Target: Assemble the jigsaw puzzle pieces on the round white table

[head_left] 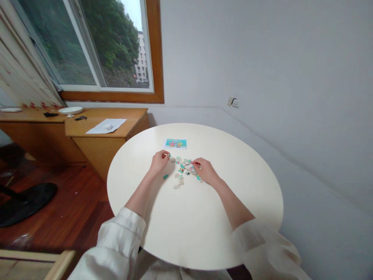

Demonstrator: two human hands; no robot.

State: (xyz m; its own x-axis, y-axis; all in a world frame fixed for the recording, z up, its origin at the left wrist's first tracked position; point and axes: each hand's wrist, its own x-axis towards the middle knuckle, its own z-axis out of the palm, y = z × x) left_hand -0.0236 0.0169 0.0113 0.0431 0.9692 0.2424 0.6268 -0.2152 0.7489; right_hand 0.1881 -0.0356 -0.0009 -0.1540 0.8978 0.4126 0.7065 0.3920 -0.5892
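A small heap of loose puzzle pieces (184,170), teal, white and pink, lies on a round cream table (186,225). My left hand (159,161) rests at the heap's left edge, its fingers pinched on a teal puzzle piece (169,155). My right hand (205,170) lies on the heap's right side, fingers curled and pinched on a small piece I can barely see. A single teal piece (166,177) lies apart below my left hand. A colourful picture card (176,143) lies flat beyond the heap.
A wooden desk (96,136) stands left of the table under a window, with white paper (106,125), a white plate (70,110) and small dark objects on it. A black round base (26,202) sits on the wood floor. White walls close in on the right.
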